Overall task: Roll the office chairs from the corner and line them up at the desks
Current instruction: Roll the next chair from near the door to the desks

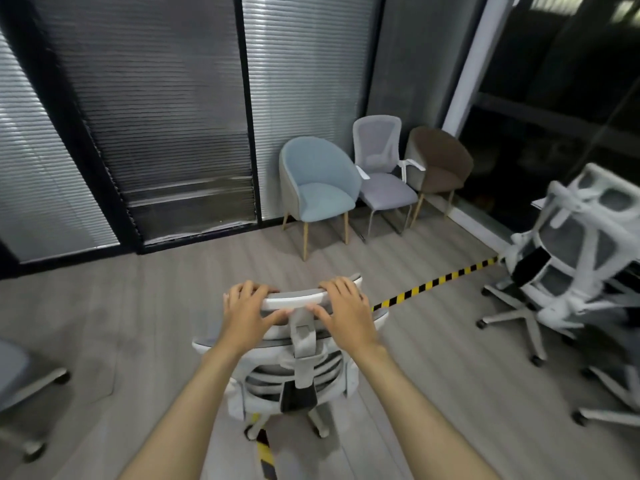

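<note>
A white-framed office chair with grey mesh stands right in front of me, its back toward me. My left hand grips the left end of its headrest, fingers curled over the top edge and thumb under. My right hand grips the right end the same way. Its wheeled base shows below the backrest, over a yellow-black floor strip. A second white office chair stands at the right, tilted in this wide view. Part of a third chair's grey seat and base shows at the left edge.
In the corner stand a blue tub chair, a grey mesh visitor chair and a brown tub chair. Yellow-black tape runs across the grey wood floor. Glass walls with blinds close the back; dark glass is at right.
</note>
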`<action>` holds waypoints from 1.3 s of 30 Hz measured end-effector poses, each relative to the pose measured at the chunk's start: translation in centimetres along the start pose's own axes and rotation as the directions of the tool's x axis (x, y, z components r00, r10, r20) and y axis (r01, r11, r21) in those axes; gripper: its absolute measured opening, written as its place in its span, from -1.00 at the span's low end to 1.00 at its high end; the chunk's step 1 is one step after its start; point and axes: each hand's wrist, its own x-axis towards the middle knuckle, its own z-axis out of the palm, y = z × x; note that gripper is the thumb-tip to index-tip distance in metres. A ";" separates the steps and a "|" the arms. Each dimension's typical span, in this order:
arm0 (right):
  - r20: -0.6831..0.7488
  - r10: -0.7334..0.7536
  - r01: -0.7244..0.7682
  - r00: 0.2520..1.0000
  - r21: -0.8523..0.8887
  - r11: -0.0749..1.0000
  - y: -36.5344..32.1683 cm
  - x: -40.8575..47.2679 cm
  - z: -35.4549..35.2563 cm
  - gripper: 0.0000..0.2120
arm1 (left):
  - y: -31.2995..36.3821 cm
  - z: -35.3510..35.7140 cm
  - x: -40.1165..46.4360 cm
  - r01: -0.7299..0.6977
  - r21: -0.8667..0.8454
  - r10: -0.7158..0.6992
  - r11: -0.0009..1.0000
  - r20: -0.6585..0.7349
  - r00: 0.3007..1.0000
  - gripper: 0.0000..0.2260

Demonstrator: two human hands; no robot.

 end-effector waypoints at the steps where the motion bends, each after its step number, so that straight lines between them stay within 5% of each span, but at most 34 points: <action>1: -0.003 0.009 -0.009 1.000 -0.009 1.000 0.9 -2.2 -1.3 -0.56 | 1.8 0.6 -1.7 -0.009 0.002 0.009 1.000 0.005 1.000 -0.43; 10: 0.020 0.207 -0.207 0.978 0.013 0.978 7.5 -22.1 -12.6 -0.40 | 17.6 5.0 -17.2 -0.157 -0.014 0.157 0.988 0.064 0.985 -0.57; 18: -0.011 0.358 -0.358 0.934 0.002 0.934 11.6 -41.3 -22.4 -0.51 | 29.9 7.8 -31.8 -0.339 -0.012 0.336 0.941 0.174 0.926 -0.60; 32: -0.273 0.502 -0.543 0.821 -0.096 0.834 16.6 -70.4 -36.2 -0.61 | 49.5 13.2 -51.5 -0.562 -0.192 0.594 0.804 0.275 0.756 -0.58; 39: -0.412 0.562 -0.661 0.718 -0.147 0.736 21.4 -81.5 -42.1 -0.43 | 60.3 17.7 -59.0 -0.629 -0.213 0.663 0.748 0.186 0.725 -0.47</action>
